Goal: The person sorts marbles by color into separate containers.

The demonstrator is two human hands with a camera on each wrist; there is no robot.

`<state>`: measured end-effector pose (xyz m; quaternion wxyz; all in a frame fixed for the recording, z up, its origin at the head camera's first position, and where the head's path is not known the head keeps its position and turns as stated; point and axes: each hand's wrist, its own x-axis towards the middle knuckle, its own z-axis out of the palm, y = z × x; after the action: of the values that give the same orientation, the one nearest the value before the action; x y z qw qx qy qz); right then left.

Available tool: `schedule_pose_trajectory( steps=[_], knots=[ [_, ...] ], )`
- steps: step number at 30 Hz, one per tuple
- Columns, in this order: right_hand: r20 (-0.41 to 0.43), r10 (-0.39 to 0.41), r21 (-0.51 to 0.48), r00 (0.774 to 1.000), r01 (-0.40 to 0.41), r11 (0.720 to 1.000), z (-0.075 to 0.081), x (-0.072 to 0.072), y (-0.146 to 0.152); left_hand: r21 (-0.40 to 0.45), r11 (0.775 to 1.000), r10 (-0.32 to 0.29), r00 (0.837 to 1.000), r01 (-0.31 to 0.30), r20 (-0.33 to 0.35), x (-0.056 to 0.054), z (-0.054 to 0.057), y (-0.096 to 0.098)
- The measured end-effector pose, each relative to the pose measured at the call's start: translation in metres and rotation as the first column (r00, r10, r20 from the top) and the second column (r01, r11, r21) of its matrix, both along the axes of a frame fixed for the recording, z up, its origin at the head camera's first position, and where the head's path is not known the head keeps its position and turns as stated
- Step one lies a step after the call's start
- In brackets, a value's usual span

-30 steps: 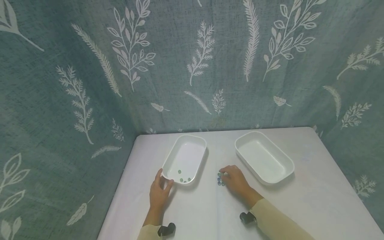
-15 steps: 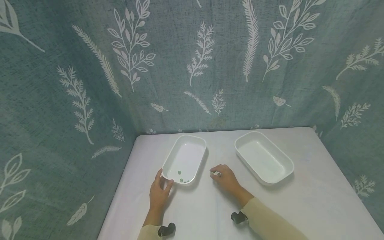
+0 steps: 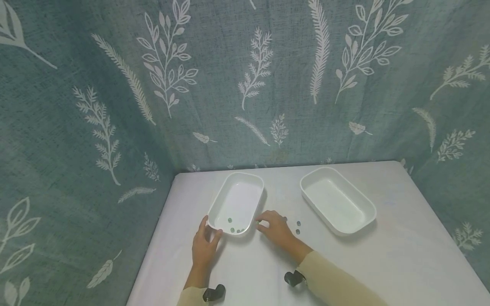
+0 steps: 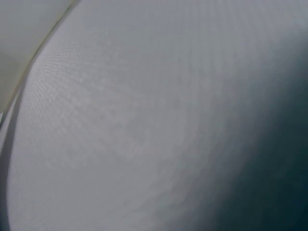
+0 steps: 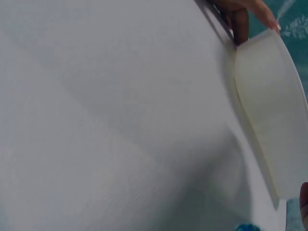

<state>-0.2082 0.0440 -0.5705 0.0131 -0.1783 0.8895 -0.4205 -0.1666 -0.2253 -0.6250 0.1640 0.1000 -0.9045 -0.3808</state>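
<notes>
At the near left corner of the left white tray [image 3: 250,180], my left hand [image 3: 204,248] holds the rim between thumb and fingers. Inside the tray, small green marbles [image 3: 230,220] lie toward the near end. My right hand [image 3: 276,229] is just outside the tray's right wall, pinching a small green marble [image 3: 259,222] between thumb and forefinger. Behind that hand, dark marbles [image 3: 298,223] sit on the table, one partly hidden by the knuckles. The right wrist view shows left-hand fingers [image 5: 263,13] at the tray corner and a blue marble [image 5: 248,227] low down.
A second white tray [image 3: 357,191] stands at the right, angled, with nothing visible inside. White cloth covers the table [image 3: 245,272]. Patterned teal curtains [image 3: 229,85] hang close behind and at both sides. The left wrist view holds mostly blurred white cloth.
My right hand has moved left from the cluster of marbles to the left tray's side, carrying a green marble. The marbles left on the table are now farther apart. My left hand stays put.
</notes>
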Motion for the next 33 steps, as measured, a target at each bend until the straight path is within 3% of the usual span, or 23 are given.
schedule_pose_trajectory(
  steps=[5, 12, 26, 33],
  knots=[
    [-0.011, 0.023, -0.001, 1.0, -0.023, 1.0, 0.006, 0.0, -0.011, 0.001, 1.0, 0.004, 1.0, -0.004, 0.006, 0.0, 0.002, 0.0],
    [0.049, 0.009, 0.018, 0.999, -0.009, 1.0, 0.01, 0.0, -0.025, 0.008, 1.0, 0.001, 1.0, -0.001, 0.014, 0.001, 0.003, 0.001],
    [0.002, 0.047, -0.031, 0.999, -0.047, 0.998, -0.004, -0.004, -0.031, -0.01, 1.0, 0.003, 1.0, -0.003, 0.02, 0.002, 0.005, 0.003],
    [-0.004, 0.068, -0.083, 0.998, -0.068, 0.994, -0.008, -0.004, -0.029, -0.036, 0.999, 0.01, 1.0, -0.01, 0.023, 0.001, 0.001, 0.001]
  ],
)
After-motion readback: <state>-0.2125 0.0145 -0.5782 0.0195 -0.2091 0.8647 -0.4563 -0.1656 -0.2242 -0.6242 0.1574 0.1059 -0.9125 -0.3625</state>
